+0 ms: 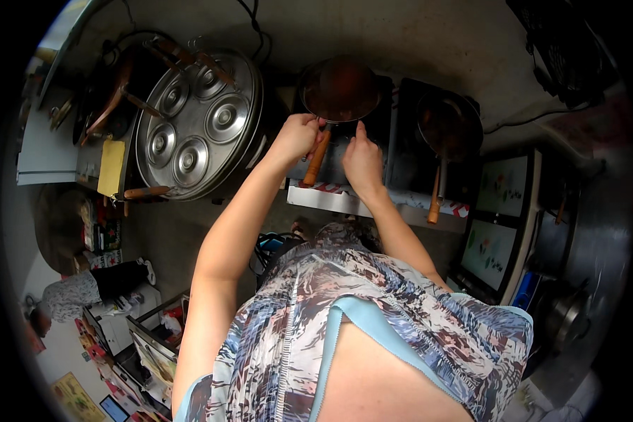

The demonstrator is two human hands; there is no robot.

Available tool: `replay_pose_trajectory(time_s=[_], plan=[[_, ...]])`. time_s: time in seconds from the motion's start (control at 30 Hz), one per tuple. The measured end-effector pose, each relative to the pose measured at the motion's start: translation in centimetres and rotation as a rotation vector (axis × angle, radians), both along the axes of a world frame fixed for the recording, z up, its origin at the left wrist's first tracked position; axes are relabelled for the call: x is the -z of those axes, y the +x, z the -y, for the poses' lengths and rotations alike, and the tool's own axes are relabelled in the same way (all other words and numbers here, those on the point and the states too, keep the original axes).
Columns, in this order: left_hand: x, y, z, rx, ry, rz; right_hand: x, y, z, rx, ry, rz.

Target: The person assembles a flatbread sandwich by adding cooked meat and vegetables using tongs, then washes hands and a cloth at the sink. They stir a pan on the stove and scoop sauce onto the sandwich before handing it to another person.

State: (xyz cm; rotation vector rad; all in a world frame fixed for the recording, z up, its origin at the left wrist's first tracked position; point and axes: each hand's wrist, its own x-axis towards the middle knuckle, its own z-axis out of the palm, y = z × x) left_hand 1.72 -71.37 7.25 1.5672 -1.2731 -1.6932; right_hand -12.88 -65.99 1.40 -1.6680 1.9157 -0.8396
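Two dark pans sit on black cooktops; a red-and-white striped strip (330,188) edges the worktop (373,204) below them. The left hand (297,136), arm stretched forward, closes its fingers around the wooden handle of the left pan (340,88). The right hand (362,160) points one finger at the cooktop (383,116) beside that handle, other fingers curled. The second pan (446,123) stands untouched to the right.

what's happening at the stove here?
A person stands at a two-burner cooktop. The left hand grips the wooden handle of a small dark frying pan sitting on the left burner. The right hand rests on the cooktop just beside that handle, index finger pointing up toward the pan. A second pan with a wooden handle sits untouched on the right burner. A large round steel lid with dimples lies to the left.
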Motion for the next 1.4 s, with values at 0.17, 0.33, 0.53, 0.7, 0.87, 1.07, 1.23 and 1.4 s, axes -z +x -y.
replay_pose_trajectory(time_s=[0.17, 0.33, 0.53, 0.7, 0.87, 1.07, 1.23, 1.4], plan=[[1.5, 2.5, -3.3, -0.119, 0.121, -0.27, -1.4, -0.5, -1.5, -0.077, -0.003, -0.063], [-0.4, 5.3, -7.9, -0.236, 0.125, -0.364, -3.2, 0.0, -3.3, -0.242, -0.059, -0.171], [-2.9, 13.8, -16.7, -0.442, 0.049, -0.494, -7.1, 6.8, -7.0, -0.509, -0.156, -0.173], [-7.5, 21.9, -29.4, -0.794, -0.016, -0.503, -10.5, 16.9, -12.6, -0.867, -0.246, -0.1], [-8.0, 27.8, -41.5, -1.083, -0.051, -0.4, -10.4, 27.4, -18.5, -1.187, -0.128, -0.11], [-5.3, 37.2, -58.7, -1.528, -0.016, -0.284, -6.9, 45.5, -31.6, -1.61, -0.106, -0.122], [-4.0, 45.0, -67.4, -1.861, -0.086, -0.259, -4.6, 60.6, -40.1, -1.9, -0.13, -0.059], [-2.8, 56.3, -74.1, -2.021, -0.171, -0.163, -3.6, 75.6, -47.7, -2.085, -0.14, -0.029]])
